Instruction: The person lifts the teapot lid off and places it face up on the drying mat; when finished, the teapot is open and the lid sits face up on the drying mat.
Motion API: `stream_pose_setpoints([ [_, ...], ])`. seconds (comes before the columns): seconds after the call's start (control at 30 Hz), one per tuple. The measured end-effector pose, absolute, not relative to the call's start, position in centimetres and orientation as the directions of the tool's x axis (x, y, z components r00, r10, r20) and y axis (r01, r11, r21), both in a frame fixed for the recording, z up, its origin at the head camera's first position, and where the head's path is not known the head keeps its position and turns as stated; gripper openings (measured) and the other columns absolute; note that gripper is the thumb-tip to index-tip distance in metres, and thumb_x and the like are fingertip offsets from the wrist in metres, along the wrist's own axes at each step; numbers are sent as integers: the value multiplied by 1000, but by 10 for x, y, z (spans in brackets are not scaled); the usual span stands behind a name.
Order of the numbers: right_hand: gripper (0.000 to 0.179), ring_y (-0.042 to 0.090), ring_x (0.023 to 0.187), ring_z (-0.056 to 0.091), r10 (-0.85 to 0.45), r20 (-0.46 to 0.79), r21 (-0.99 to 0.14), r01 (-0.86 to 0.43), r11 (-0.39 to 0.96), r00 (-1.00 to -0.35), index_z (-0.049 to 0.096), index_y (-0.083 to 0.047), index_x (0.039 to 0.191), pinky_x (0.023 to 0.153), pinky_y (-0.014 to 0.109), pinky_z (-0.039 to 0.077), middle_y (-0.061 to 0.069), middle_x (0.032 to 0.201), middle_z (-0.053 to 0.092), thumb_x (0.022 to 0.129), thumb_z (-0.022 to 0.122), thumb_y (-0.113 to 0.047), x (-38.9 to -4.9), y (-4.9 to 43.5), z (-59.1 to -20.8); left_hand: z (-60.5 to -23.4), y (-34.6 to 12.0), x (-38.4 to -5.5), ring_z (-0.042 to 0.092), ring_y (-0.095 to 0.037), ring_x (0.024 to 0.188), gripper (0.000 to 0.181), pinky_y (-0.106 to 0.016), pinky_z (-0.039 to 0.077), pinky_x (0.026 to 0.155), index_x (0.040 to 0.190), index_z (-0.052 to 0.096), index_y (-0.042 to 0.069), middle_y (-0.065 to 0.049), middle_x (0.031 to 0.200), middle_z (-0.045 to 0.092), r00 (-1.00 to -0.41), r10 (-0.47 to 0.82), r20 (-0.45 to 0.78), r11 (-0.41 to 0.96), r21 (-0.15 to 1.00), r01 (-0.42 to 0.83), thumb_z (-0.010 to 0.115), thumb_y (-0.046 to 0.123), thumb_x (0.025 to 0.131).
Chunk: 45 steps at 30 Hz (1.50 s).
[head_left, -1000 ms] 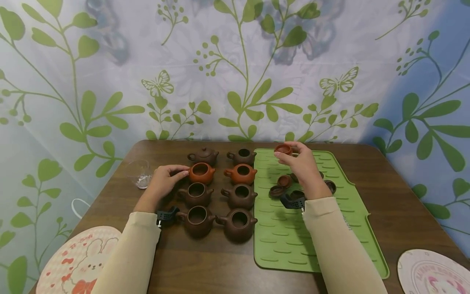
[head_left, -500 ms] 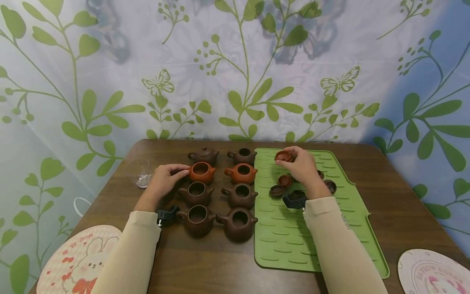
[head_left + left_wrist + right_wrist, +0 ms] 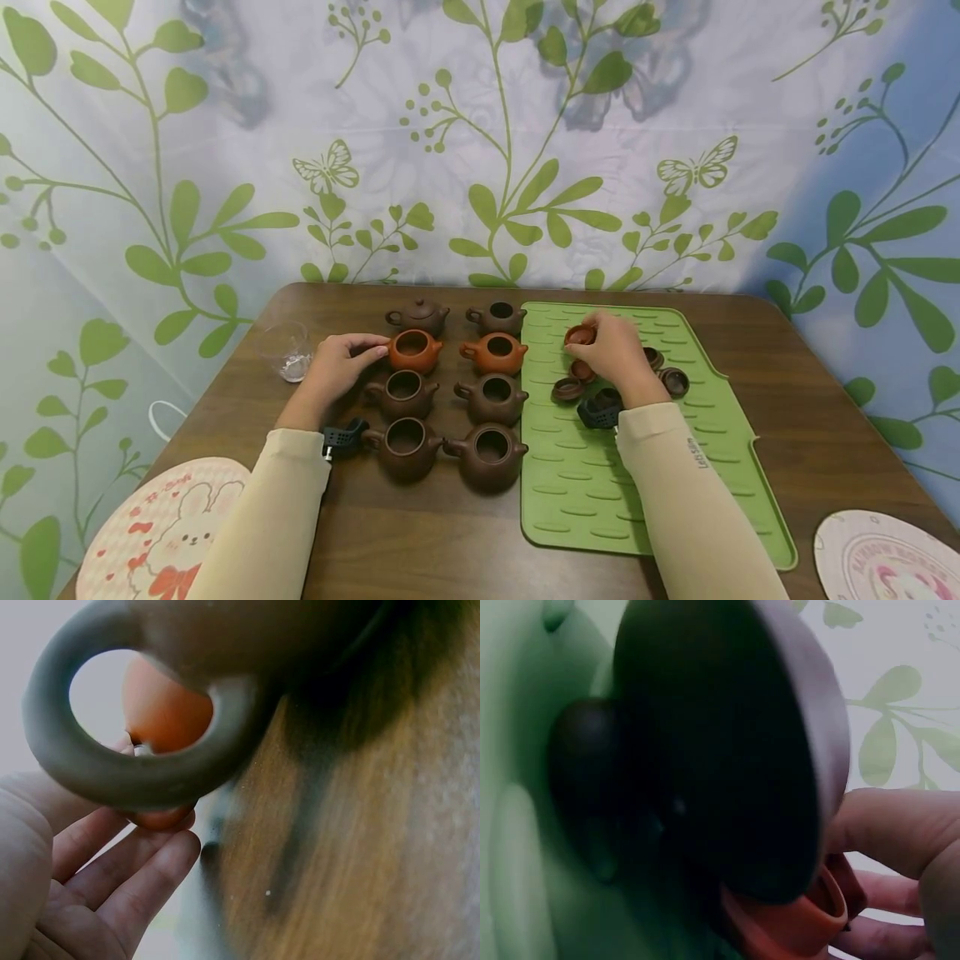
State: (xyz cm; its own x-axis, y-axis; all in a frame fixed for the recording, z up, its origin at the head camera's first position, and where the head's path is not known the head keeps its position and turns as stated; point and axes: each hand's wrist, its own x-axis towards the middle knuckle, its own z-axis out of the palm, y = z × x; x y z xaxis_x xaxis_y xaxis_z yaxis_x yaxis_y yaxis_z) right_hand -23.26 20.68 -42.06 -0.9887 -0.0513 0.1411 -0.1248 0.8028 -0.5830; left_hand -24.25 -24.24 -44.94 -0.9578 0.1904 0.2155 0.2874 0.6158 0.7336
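Observation:
In the head view my left hand (image 3: 336, 367) pinches the handle side of an orange teapot (image 3: 414, 362), which stands lidless in the left column. The left wrist view shows this orange teapot (image 3: 169, 712) through the handle of a nearer brown teapot (image 3: 105, 784). Over the green mat (image 3: 585, 500), my right hand (image 3: 618, 354) holds a reddish teapot lid (image 3: 580, 336) between thumb and fingers. Just below it lies a smaller reddish lid (image 3: 581, 372), partly hidden. A dark lid (image 3: 720, 750) fills much of the right wrist view, with an orange lid (image 3: 784, 928) behind it.
Further teapots stand in two columns, among them a lidded brown one (image 3: 420, 317) and a second orange one (image 3: 495, 358). Dark lids (image 3: 675, 382) lie around the right hand. A clear cup (image 3: 288, 354) stands at left; round placemats (image 3: 180, 533) lie near the front corners.
My right hand has come nearer to me with the reddish lid, from the mat's back edge toward the other lids. The left hand has stayed at the orange teapot.

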Motion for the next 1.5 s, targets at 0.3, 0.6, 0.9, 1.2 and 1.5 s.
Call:
stream_pose_setpoints([
  [0.3, 51, 41, 96, 65, -38, 68, -576, -70, 815, -997, 61, 9, 134, 77, 52, 56, 28, 115, 65, 98, 78, -22, -231, 203, -422, -448, -241, -243, 67, -33, 116, 23, -54, 50, 101, 120, 81, 11, -9, 117, 76, -957, 190, 218, 623, 726, 289, 74, 24, 102],
  [0.6, 54, 44, 102, 66, -16, 60, -568, -48, 821, -998, 58, 10, 138, 82, 53, 57, 30, 120, 64, 99, 77, -21, -233, 197, -424, -447, -241, -243, 67, -33, 116, 24, -54, 50, 101, 121, 81, 12, -9, 118, 76, -961, 187, 204, 620, 735, 276, 74, 25, 103],
  [0.9, 60, 43, 105, 64, -31, 43, -573, -50, 818, -999, 56, 9, 143, 83, 53, 56, 29, 123, 63, 99, 77, -25, -233, 200, -423, -447, -241, -243, 68, -32, 114, 23, -53, 51, 100, 120, 81, 11, -9, 116, 76, -960, 186, 207, 617, 736, 279, 74, 24, 103],
  [1.2, 61, 45, 111, 63, -8, 40, -582, -30, 812, -999, 54, 6, 147, 89, 57, 54, 29, 127, 63, 104, 71, -33, -234, 200, -419, -446, -240, -243, 68, -32, 113, 22, -53, 51, 99, 121, 81, 10, -9, 115, 76, -961, 185, 206, 615, 739, 277, 74, 22, 103],
  [1.5, 53, 45, 110, 64, 4, 111, -578, -61, 814, -994, 58, 9, 142, 90, 58, 54, 30, 124, 65, 108, 65, -31, -235, 200, -420, -446, -239, -243, 68, -33, 114, 22, -53, 50, 100, 120, 81, 10, -9, 116, 76, -959, 187, 215, 618, 733, 285, 74, 21, 102],
])
